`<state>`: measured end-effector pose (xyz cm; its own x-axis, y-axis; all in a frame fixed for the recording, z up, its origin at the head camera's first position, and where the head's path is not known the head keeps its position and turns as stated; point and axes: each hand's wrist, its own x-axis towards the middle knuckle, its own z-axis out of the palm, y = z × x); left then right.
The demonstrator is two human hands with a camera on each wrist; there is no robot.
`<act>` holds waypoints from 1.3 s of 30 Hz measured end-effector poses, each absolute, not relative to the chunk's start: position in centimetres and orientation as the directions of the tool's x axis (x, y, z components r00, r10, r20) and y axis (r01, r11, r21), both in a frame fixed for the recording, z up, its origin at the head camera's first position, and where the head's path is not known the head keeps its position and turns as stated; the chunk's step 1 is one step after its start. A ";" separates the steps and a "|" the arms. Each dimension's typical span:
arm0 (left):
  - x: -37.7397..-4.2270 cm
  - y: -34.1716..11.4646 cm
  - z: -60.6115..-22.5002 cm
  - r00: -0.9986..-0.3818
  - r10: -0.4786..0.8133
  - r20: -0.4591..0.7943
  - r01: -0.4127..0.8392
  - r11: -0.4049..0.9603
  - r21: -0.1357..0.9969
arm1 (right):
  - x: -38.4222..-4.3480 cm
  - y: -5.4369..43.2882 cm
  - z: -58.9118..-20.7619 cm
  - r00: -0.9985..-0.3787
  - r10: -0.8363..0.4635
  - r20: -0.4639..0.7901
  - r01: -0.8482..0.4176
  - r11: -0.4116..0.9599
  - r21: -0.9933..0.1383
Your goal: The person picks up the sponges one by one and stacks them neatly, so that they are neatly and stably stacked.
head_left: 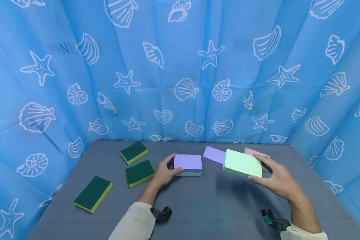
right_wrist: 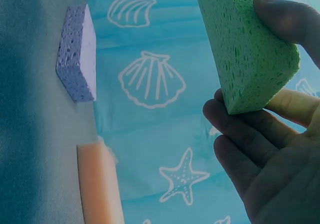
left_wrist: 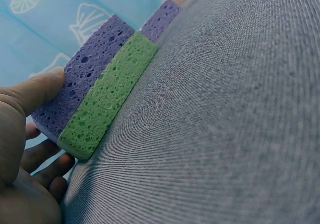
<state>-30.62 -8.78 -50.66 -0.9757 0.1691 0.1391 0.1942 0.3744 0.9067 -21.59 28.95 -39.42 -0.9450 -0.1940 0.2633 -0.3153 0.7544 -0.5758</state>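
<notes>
While the left hand pinches the left end of a purple sponge, thumb in front and fingers behind, the right hand has a light green sponge up in the air. That one's gripped by its right end, thumb on the near edge, fingers on the far one, so both hands are only open about a sponge's width. The purple one sits flat on a lower green sponge, which rests on the table.

Looks to me like a stacking job at the carrying step. Next move probably calls for bringing the light green one left, level, and lowering it squarely while the left hand steadies the pile. Right now it's right of that pile, partly covering a second purple sponge, with a pink sponge just behind the right hand.
</notes>
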 end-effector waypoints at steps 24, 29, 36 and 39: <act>-30.5 -8.8 -50.3 -0.980 0.170 0.108 0.163 0.360 0.918 | -23.4 25.6 -39.5 -0.905 -0.250 0.343 -0.420 0.650 -0.634; -30.6 -8.7 -50.3 -0.979 0.170 0.115 0.169 0.353 0.920 | -24.0 24.9 -39.4 -0.894 -0.277 0.351 -0.445 0.622 -0.644; -30.7 -8.6 -50.5 -0.978 0.169 0.122 0.177 0.360 0.916 | -24.4 23.9 -39.3 -0.883 -0.302 0.359 -0.469 0.603 -0.646; -30.7 -8.7 -50.6 -0.980 0.164 0.117 0.170 0.366 0.915 | -24.6 23.5 -39.3 -0.883 -0.303 0.359 -0.469 0.612 -0.636</act>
